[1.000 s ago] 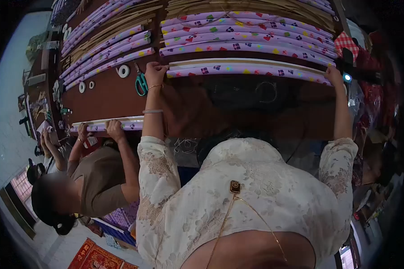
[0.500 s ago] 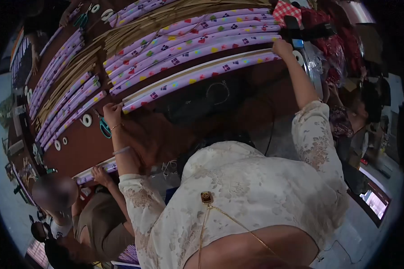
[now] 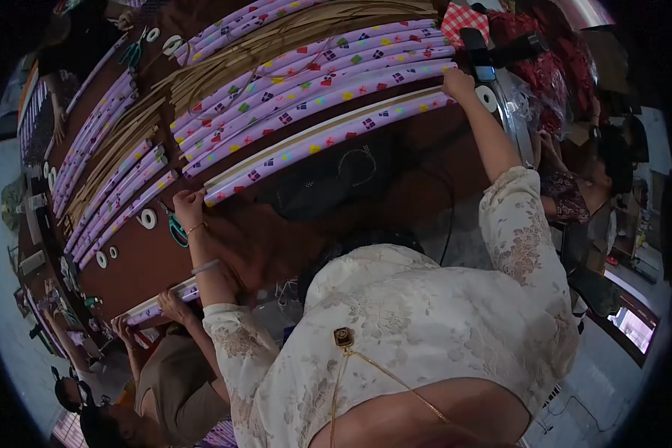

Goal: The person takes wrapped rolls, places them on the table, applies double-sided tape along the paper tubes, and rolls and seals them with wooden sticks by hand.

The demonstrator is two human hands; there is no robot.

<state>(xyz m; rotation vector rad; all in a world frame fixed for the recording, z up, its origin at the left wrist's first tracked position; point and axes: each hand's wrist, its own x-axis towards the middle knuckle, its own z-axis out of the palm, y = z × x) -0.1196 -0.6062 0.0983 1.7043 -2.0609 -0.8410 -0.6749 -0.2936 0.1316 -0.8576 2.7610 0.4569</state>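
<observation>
The patterned lilac roll [image 3: 328, 143] is being pinched at its ends by the left grip [image 3: 189, 200] and right grip [image 3: 458, 84] — even tension is presumably being needed between them.

Long roll [image 3: 328, 142] lay across the bench [image 3: 138, 280], left end at left hand [image 3: 189, 203], right end at right hand [image 3: 458, 84]. Behind it: stacked rolls [image 3: 291, 118] side by side, then strips [image 3: 313, 26]. Left of these: shorter rolls [image 3: 119, 200], more strips [image 3: 116, 145] beyond. Scissors [image 3: 178, 233] just beside left hand; large tape roll [image 3: 142, 218] left of them, small tape rolls [image 3: 98, 259] further left. Right tape roll [image 3: 481, 95] sat beside right hand, cloth [image 3: 463, 22] beyond. Co-worker [image 3: 179, 381] was left, at another roll [image 3: 157, 306].
</observation>
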